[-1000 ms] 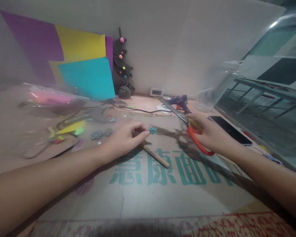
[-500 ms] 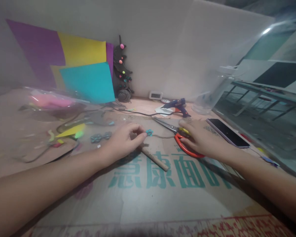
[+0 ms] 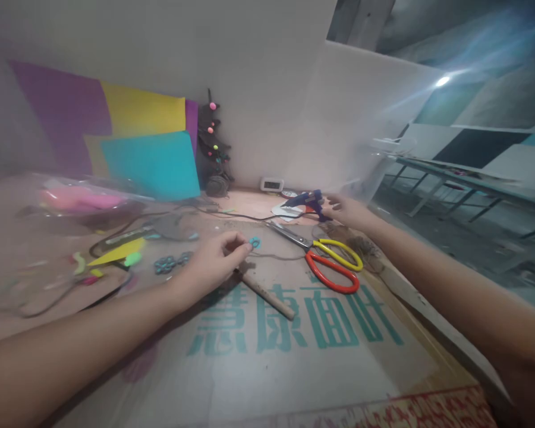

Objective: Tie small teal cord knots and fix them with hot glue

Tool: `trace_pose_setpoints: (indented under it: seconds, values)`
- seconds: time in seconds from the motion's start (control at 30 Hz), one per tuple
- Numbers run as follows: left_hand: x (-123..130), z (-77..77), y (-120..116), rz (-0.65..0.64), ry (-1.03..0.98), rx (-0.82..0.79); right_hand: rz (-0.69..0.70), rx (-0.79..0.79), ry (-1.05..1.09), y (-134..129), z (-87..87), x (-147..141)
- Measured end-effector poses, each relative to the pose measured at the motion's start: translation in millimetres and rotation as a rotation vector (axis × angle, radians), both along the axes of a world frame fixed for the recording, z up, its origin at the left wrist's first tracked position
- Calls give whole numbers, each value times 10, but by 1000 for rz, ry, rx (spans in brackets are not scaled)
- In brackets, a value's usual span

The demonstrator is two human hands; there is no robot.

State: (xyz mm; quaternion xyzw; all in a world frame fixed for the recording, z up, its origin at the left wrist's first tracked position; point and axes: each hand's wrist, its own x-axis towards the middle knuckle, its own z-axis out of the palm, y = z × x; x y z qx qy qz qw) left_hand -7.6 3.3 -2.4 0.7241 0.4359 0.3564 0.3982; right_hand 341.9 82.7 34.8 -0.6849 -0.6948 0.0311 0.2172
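The thumb and fingers of the left hand [image 3: 214, 255] are pinching a small blue loop [image 3: 255, 242] by its edge, just above the middle of the worktop [image 3: 245, 199]. The right hand [image 3: 350, 209] is sitting at the grip of a dark blue glue gun [image 3: 310, 198], but whether its fingers are closing round it or only touching it, I cannot tell. A light pinch at the rim should be keeping the loop from squashing; the right fingers would best be taking the gun well back on the grip, clear of the nozzle, with the black cord [image 3: 261, 219] running free of the scissors [image 3: 307, 245]. Those are lying open-handled between the hands, a thin string [image 3: 279, 257] is trailing from near the loop towards them, and a short stick [image 3: 267, 295] is resting below. Printed cardboard [image 3: 232, 380] is covering the near part of the worktop; blue-grey coils [image 3: 169, 263] and yellow paper [image 3: 118, 252] are lying to the left. Behind, coloured sheets [image 3: 149, 166] and a little decorated tree [image 3: 214, 145] are leaning near a pale wall, a small clock [image 3: 271, 184] is standing beside them, and a lamp [image 3: 443, 81] is glaring over a long table [image 3: 455, 172] at right.
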Motion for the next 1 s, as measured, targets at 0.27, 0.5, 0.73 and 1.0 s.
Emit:
trace_pose_setpoints:
  seconds: [0.27,0.5,0.73,1.0]
  values:
    - [-4,-4,11,1,23,31,-15,-24,103,264,-127,-273]
    - [-3,20,18,-2,57,88,-44,45,286,37,62,-395]
    - [-14,17,-5,8,94,122,229,114,419,-740,62,-825]
    - [-30,26,-23,-8,155,184,356,224,237,-1123,-243,-957]
